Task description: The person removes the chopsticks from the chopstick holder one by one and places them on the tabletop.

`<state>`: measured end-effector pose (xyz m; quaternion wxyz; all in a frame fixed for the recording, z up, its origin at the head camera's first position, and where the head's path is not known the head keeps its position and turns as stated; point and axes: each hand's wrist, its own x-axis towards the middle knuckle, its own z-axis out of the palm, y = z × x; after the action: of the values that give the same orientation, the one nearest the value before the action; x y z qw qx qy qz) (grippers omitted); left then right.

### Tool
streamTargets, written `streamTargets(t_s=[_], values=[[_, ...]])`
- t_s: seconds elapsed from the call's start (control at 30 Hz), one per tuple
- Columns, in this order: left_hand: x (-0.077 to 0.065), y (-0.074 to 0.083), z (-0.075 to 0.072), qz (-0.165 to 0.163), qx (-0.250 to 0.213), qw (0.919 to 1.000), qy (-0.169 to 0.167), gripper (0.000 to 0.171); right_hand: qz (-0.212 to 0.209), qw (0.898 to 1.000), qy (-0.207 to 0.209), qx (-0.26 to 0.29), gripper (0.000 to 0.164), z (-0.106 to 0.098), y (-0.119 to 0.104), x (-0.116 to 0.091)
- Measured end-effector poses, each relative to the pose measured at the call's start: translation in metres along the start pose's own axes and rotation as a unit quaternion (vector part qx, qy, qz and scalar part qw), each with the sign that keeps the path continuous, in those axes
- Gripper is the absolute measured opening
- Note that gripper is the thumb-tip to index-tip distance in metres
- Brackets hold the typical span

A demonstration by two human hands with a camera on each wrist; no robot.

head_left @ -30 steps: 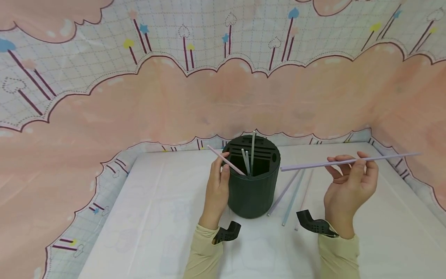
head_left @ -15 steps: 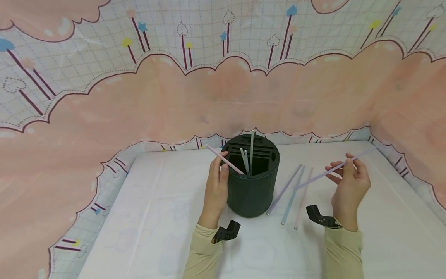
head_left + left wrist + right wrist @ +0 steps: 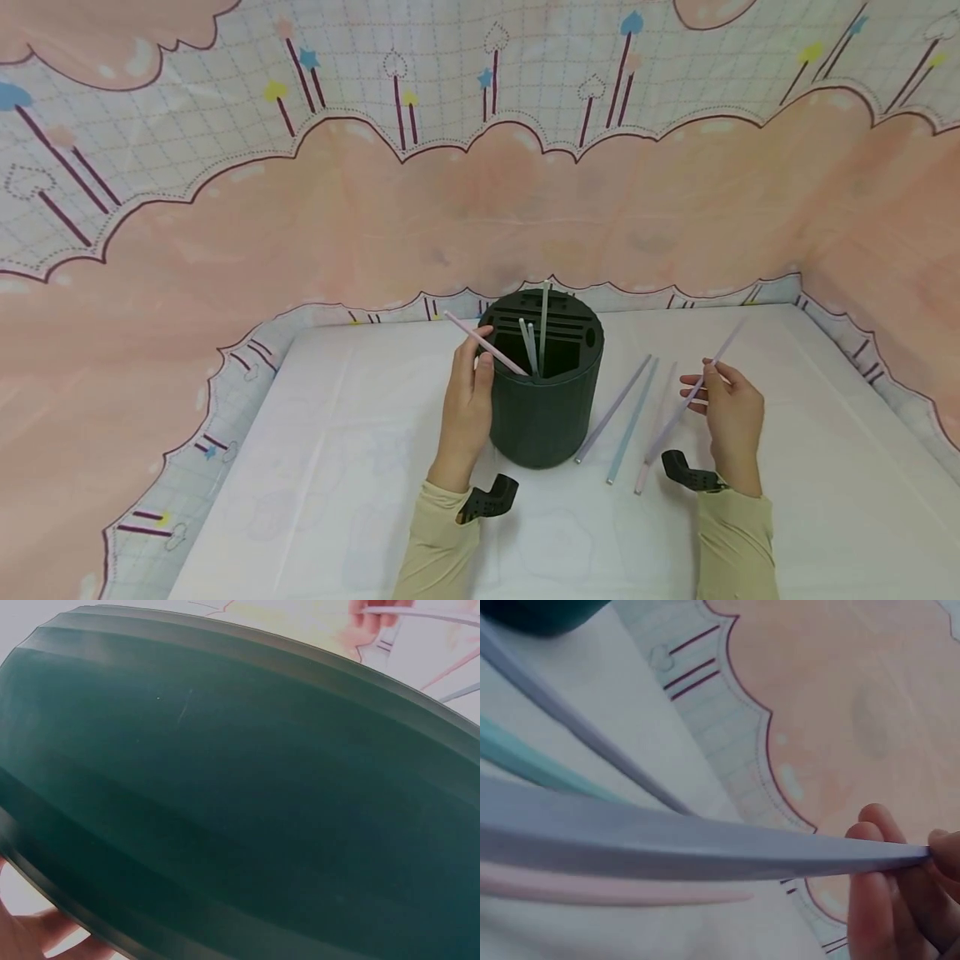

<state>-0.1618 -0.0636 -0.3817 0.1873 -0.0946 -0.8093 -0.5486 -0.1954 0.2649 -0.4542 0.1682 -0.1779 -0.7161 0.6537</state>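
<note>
A dark green pen holder with a slotted top stands upright in the middle of the white table. My left hand grips its left side near the rim; its fingers show past the holder's edge in the left wrist view. A pink pencil leans out over that hand, and several pale pencils stand in the front opening. My right hand pinches a lavender pencil, slanted over the table. Left of it lie a purple pencil, a blue pencil and a pink pencil, side by side.
The table is backed by a peach and white patterned cloth, which also runs along its left and right sides. A black wrist mount sits on my left wrist, another black mount on my right.
My right hand has come left and lower with the lavender pencil, which has turned from nearly level to steeply slanted, near end down. My left hand and the pen holder have stayed put.
</note>
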Motion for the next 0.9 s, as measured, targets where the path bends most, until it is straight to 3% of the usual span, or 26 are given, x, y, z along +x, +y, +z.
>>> streamTargets(t_s=[0.33,0.57,0.67,0.9], values=[[0.002,0.000,0.001,-0.002,0.001,1.0000,-0.001,0.041,0.042,0.986,-0.063,-0.150,0.045,0.000,0.001,-0.005],[0.001,0.000,0.002,0.005,0.002,1.0000,0.003,0.040,0.012,0.954,-0.084,-0.286,0.049,0.000,0.011,-0.004],[0.000,0.000,0.002,0.008,-0.003,1.0000,0.001,0.040,0.002,0.947,-0.093,-0.308,0.051,0.000,0.011,-0.005],[-0.001,0.001,0.001,0.008,-0.005,1.0000,0.001,0.041,-0.076,0.924,-0.104,-0.360,0.044,0.000,0.013,-0.005]])
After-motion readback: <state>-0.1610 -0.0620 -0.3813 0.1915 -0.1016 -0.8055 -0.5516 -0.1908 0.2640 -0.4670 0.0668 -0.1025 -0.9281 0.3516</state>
